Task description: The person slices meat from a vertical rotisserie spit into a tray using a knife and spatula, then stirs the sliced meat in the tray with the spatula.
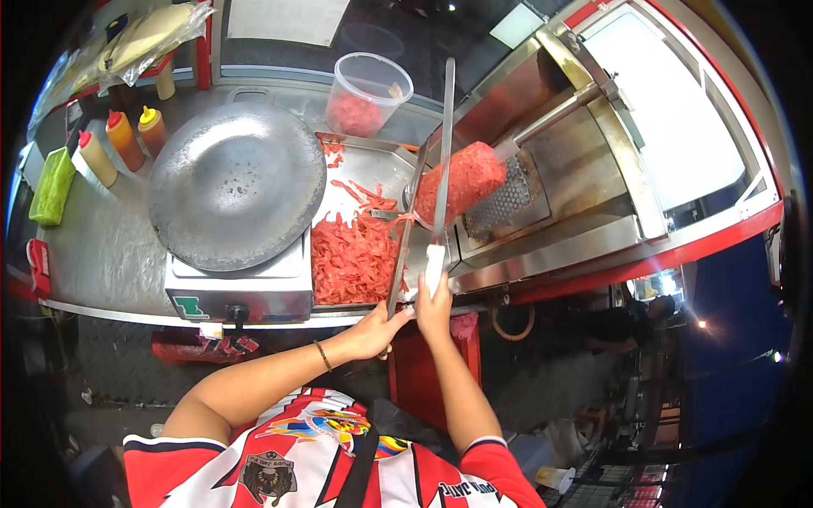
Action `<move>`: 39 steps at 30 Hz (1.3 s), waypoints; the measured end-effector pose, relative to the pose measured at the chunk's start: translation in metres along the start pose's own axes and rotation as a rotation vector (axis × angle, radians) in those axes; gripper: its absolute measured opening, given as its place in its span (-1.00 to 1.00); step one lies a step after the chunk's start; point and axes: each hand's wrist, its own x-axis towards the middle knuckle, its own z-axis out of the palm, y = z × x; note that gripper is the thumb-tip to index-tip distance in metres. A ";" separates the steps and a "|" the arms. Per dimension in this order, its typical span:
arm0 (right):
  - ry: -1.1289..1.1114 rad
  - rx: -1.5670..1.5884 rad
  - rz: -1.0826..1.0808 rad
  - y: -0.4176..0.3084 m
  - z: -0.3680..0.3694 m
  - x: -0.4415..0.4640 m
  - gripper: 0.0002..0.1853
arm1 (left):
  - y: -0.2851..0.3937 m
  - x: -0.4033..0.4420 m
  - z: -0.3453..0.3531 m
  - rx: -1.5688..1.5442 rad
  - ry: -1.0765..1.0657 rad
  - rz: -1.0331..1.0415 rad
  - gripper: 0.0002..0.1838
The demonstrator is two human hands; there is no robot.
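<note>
My right hand (434, 311) is closed around the white handle of a long knife (445, 144). Its blade points away from me and crosses in front of a stack of red meat (464, 179) on a metal spit (555, 117). My left hand (373, 333), a beaded bracelet at its wrist, grips a long narrow metal tool (400, 269) whose exact kind I cannot make out. That tool reaches up toward the near end of the meat. Left of it, shredded red meat (351, 262) lies heaped in a metal tray (360, 151).
A round dark griddle pan (233, 182) sits on a steel burner (246, 298) at left. Behind the tray stands a clear plastic tub (370, 85) with red meat inside. Several sauce bottles (124, 140) and a green container (52, 188) are farther left. The grill housing (584, 178) borders the right.
</note>
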 end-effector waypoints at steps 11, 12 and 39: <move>-0.084 -0.165 0.114 -0.007 -0.033 -0.040 -0.75 | 0.001 0.028 -0.005 -0.229 -0.002 -0.072 -0.45; -0.078 -0.172 0.103 0.011 -0.039 -0.063 -0.75 | -0.002 0.033 -0.006 -0.271 0.012 -0.071 -0.48; -0.009 0.124 0.167 0.019 -0.010 -0.061 -0.70 | -0.025 0.002 -0.001 -0.069 -0.015 -0.062 -0.48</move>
